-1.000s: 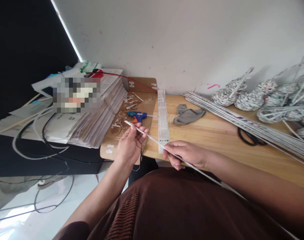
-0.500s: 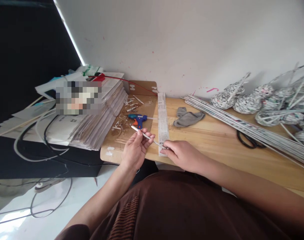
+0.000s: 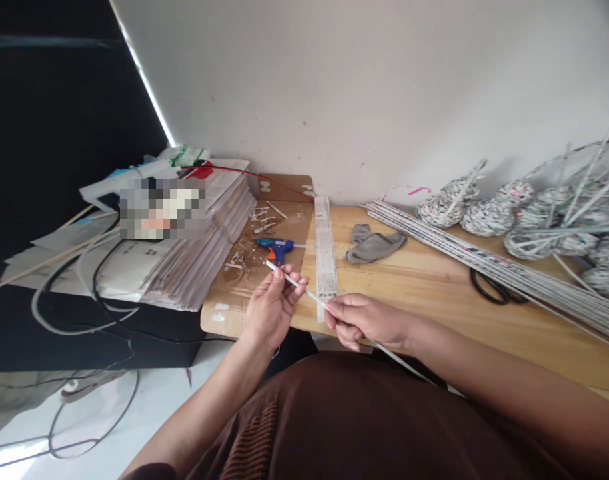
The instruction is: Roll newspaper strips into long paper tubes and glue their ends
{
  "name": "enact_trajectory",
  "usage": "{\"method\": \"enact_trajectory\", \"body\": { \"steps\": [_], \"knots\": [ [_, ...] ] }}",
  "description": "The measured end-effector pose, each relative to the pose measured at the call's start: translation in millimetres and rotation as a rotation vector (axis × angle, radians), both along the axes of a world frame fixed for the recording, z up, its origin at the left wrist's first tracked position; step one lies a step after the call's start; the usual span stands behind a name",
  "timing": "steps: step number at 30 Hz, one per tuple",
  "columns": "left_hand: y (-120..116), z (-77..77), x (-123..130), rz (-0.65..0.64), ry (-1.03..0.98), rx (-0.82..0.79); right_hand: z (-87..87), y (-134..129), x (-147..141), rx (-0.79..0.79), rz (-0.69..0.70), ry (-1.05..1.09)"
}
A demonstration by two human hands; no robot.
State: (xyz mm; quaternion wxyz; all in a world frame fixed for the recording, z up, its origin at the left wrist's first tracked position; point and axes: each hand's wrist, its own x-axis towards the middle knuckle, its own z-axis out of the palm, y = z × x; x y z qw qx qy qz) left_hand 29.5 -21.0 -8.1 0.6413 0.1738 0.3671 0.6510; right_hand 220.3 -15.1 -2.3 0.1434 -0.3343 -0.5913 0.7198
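Note:
A thin rolled paper tube (image 3: 310, 295) runs slantwise between my two hands at the front edge of the table. My left hand (image 3: 274, 303) pinches it near its upper left end, which sticks out past the thumb. My right hand (image 3: 367, 319) grips the same tube lower down, and its tail comes out below toward my lap. Just beyond my left hand lies a blue glue gun (image 3: 279, 251) with an orange trigger. A flat newspaper strip (image 3: 325, 253) lies on the table behind the tube, partly hidden by my right hand.
A tall paper stack (image 3: 214, 233) stands left, with cables over it. Paper scraps lie on a cardboard sheet (image 3: 294, 220). Right of the strip are a grey cloth (image 3: 377, 245), black-handled scissors (image 3: 494, 287), a bundle of paper tubes (image 3: 464, 257) and woven paper pieces (image 3: 447, 203) by the wall.
My right hand has moved slightly down and its fingers have shifted on the tube, whose tail now shows below the wrist. My left hand keeps its hold. The view has tilted a little.

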Motion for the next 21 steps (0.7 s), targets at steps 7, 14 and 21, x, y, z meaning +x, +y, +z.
{"method": "enact_trajectory", "body": {
  "steps": [7, 14, 21],
  "knots": [
    [-1, 1.6, -2, 0.017, -0.008, -0.003, 1.2, 3, -7, 0.275, -0.167, -0.113],
    [-3, -1.1, -7, 0.034, -0.017, 0.0, -1.6, 4, -16, 0.047, -0.062, -0.03],
    [-4, -3.3, -11, 0.025, -0.035, 0.015, -0.9, 7, -22, 0.021, -0.05, -0.013]
  ]
}}
